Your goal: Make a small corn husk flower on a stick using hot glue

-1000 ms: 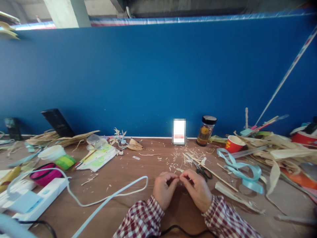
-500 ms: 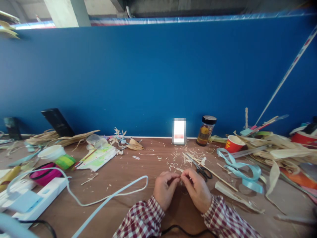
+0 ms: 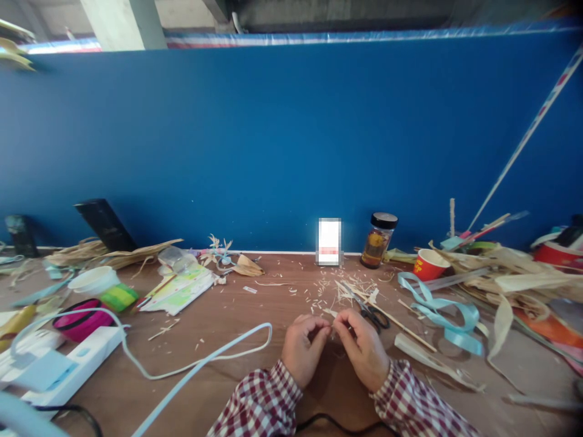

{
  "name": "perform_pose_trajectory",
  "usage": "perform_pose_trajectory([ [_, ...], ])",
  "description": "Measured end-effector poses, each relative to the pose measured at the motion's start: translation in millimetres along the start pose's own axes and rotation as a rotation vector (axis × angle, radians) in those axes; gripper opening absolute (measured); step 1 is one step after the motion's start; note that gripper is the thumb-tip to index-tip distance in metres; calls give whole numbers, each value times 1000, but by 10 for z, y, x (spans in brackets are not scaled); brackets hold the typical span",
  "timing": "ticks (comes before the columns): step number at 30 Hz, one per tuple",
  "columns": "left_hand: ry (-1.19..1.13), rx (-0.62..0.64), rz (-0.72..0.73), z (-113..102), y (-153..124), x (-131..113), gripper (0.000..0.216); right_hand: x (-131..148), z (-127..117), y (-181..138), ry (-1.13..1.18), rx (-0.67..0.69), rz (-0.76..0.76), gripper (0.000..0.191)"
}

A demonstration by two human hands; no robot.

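Note:
Low in the middle of the head view, my left hand (image 3: 304, 347) and my right hand (image 3: 362, 348) face each other over the brown table. Both are closed in a pinch, thumb against fingertips, and the fingertips almost meet. A thin pale thread or fibre (image 3: 337, 355) seems to hang below the right fingertips; what the pinches hold is too small to name. Just beyond the right hand lie black-handled scissors (image 3: 374, 315), blades among pale cut straw-like bits (image 3: 355, 291). A thin stick (image 3: 416, 332) lies to the right of them.
Farther back stand a dark-lidded jar (image 3: 379, 241) and a red paper cup (image 3: 430, 264). Blue ribbon (image 3: 460, 321) and dry husks (image 3: 523, 282) spread at the right. On the left are a white power strip (image 3: 88, 358), its cable (image 3: 204, 362) and a pink pouch (image 3: 84, 323).
Very little differs. Both hands keep their pinch in the same spot, and the fingertips look very slightly farther apart.

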State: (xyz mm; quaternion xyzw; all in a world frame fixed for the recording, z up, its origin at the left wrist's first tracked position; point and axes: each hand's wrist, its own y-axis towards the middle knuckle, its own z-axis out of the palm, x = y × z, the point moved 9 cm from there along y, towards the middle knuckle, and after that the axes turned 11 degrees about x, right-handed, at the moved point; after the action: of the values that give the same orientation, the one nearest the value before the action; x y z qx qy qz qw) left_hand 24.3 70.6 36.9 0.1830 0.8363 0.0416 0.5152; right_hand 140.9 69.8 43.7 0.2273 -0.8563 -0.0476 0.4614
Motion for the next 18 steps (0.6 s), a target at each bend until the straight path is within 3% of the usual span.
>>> perform_pose_trajectory([
  [18, 4, -1, -11, -8, 18, 58, 15, -48, 43, 19, 32, 46, -2, 14],
])
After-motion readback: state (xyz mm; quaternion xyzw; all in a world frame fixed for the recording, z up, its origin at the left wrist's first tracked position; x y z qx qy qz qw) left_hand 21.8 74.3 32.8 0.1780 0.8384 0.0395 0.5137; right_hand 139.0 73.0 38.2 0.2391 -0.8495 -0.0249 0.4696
